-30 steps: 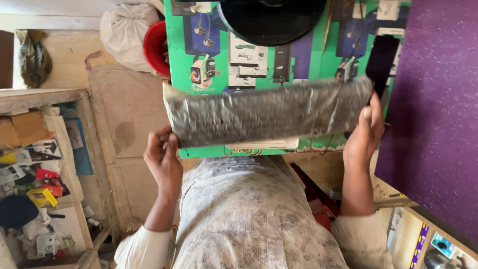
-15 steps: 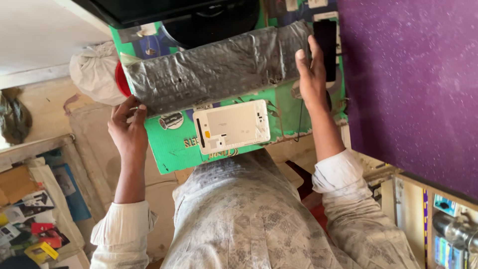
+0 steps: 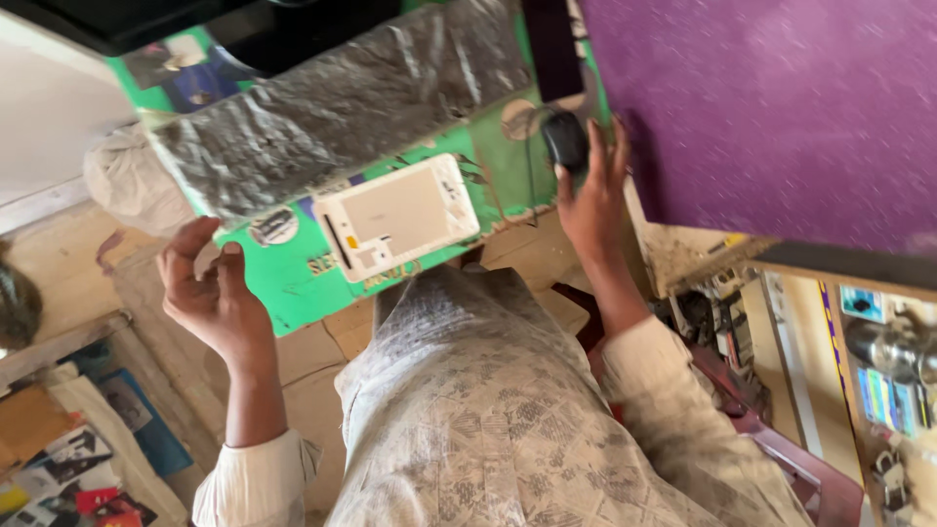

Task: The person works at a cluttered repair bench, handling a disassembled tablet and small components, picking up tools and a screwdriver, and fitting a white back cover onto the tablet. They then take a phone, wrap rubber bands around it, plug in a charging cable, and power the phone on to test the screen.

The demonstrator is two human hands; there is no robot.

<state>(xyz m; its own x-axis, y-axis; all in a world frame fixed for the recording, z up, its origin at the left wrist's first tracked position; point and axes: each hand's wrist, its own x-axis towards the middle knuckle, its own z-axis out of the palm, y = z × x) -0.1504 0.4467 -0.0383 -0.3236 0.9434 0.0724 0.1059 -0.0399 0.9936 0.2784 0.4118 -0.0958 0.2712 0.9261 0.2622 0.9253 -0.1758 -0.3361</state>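
A long flat object wrapped in crinkled grey plastic (image 3: 342, 107) lies across the far part of a green printed mat (image 3: 293, 283). Nearer to me on the mat is a white flat rectangular device (image 3: 395, 215). My left hand (image 3: 210, 298) hovers off the mat's left edge, fingers loosely curled and apart, holding nothing. My right hand (image 3: 593, 195) reaches to a black mouse (image 3: 564, 141) at the mat's right side, with fingers spread and the fingertips touching it. My patterned shirt fills the lower middle of the view.
A large purple panel (image 3: 771, 107) covers the upper right. A dark screen edge (image 3: 146, 20) runs along the top left. A pale cloth bundle (image 3: 127, 185) lies left of the mat. Small items crowd shelves at right (image 3: 878, 390), and papers lie at lower left (image 3: 68, 468).
Both hands have let go of the grey wrapped object, which now rests on the mat. My right hand moved to the mouse; my left hand drew back toward me.
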